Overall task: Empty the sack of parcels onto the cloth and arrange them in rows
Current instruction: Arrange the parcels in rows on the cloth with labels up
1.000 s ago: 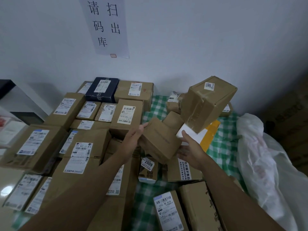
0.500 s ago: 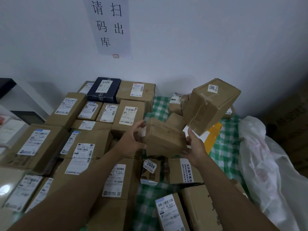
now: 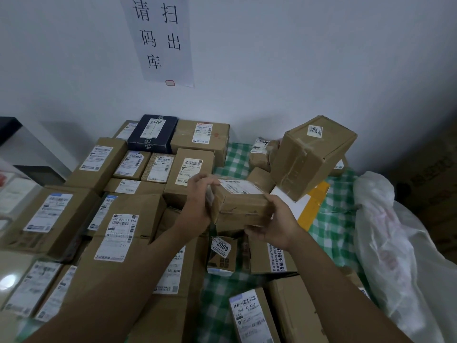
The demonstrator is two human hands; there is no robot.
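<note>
- The small cardboard parcel (image 3: 241, 203) sits in mid-air between both hands, above the middle of the checked cloth (image 3: 233, 160) and over other boxes.
- A second ago its plain brown face pointed at the camera; now it is turned so the white shipping label faces up, and it sits more level.
- The left hand (image 3: 199, 199) clasps the parcel's left end, fingers curled over the top edge and pressed to the card; earlier it only touched a corner.
- The right hand (image 3: 275, 222) grips the lower right corner, thumb along the front face, fingers tucked beneath.
- The parcel is a flat rectangular box of creased brown card, with clear tape on the left end.
- Just right of it a bigger taped box (image 3: 311, 157) leans tilted on a white and yellow mailer (image 3: 309, 201), as before.
- To the left, labelled brown boxes and one dark blue box (image 3: 153, 133) stand packed in tidy rows.
- The cloth is a green-and-white check, soft and wrinkled.
- At the right edge lies the slumped, translucent white sack (image 3: 395, 233).
- A paper sign (image 3: 160, 38) with black characters hangs on the pale wall.
</note>
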